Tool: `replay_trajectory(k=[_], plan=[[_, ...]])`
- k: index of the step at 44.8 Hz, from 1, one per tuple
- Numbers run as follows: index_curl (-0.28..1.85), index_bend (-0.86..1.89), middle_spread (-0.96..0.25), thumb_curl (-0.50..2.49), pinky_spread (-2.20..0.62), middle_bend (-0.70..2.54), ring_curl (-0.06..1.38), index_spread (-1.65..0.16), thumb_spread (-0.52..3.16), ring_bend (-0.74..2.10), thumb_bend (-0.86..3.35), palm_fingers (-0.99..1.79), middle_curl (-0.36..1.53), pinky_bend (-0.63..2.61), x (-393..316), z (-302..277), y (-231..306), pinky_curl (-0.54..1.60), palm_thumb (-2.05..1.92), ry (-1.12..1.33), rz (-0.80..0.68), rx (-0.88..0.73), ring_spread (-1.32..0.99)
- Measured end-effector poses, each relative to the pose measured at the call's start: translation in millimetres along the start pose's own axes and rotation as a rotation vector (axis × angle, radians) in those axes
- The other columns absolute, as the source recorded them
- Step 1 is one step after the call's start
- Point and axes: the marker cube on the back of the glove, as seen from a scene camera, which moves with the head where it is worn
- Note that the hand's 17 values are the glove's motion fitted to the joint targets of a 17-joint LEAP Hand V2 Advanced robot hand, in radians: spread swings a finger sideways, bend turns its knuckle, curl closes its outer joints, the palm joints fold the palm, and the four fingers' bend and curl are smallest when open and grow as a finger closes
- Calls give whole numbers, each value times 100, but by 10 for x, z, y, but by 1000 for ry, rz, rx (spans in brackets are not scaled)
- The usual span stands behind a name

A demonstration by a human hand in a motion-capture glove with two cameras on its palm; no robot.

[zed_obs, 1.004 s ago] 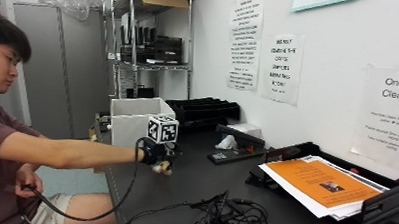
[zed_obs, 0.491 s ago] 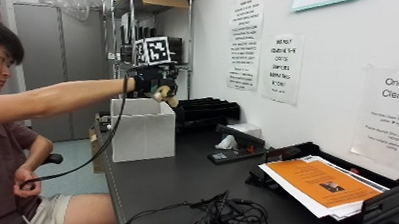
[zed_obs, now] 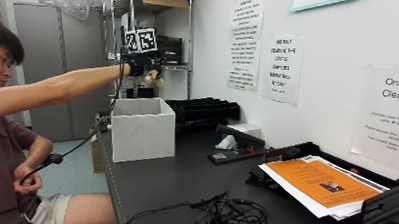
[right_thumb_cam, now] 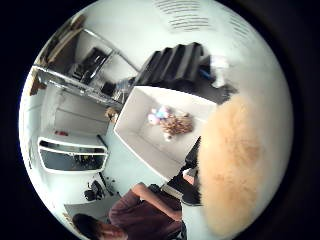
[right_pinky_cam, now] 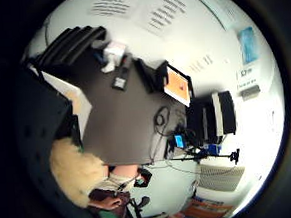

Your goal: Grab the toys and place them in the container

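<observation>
My gloved right hand [zed_obs: 142, 66] is raised high above the open white box [zed_obs: 142, 128] at the table's near left end. It grips a cream plush toy [zed_obs: 152, 79], which hangs just below the fingers. In the thumb side palm view the fluffy toy [right_thumb_cam: 231, 165] lies close to the palm, and the box [right_thumb_cam: 135, 117] is seen from above. Two or three small toys [right_thumb_cam: 169, 122] lie on its floor. The little finger side palm view shows the same plush toy [right_pinky_cam: 74, 170] beside the black glove.
Black stacked trays [zed_obs: 203, 110] stand behind the box. A tissue pack [zed_obs: 239, 134] and a black stapler-like tool [zed_obs: 234, 154] lie mid-table. An orange-covered paper stack [zed_obs: 317, 184] sits in a tray at the right, with tangled cables [zed_obs: 216, 216] at the front edge.
The hand has lifted the plush toy from table level up to above the white box, and it has shifted slightly further over the box since half a second ago.
</observation>
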Motion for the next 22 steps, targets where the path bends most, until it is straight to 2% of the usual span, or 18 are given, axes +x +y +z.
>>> replay_trajectory(k=[12, 18, 22], plan=[[98, 84, -17, 78, -37, 127, 66, -25, 83, 129, -2, 91, 77, 100, -1471, 87, -378, 73, 48, -11, -174, -13, -32], [100, 84, -17, 79, -37, 128, 66, -25, 83, 129, -1, 88, 77, 100, -1673, 141, -338, 75, 48, -51, -245, 3, -32], [102, 82, -17, 79, -37, 128, 66, -25, 84, 130, -2, 85, 77, 99, -1780, 223, -382, 76, 47, -63, -206, -5, -32]])
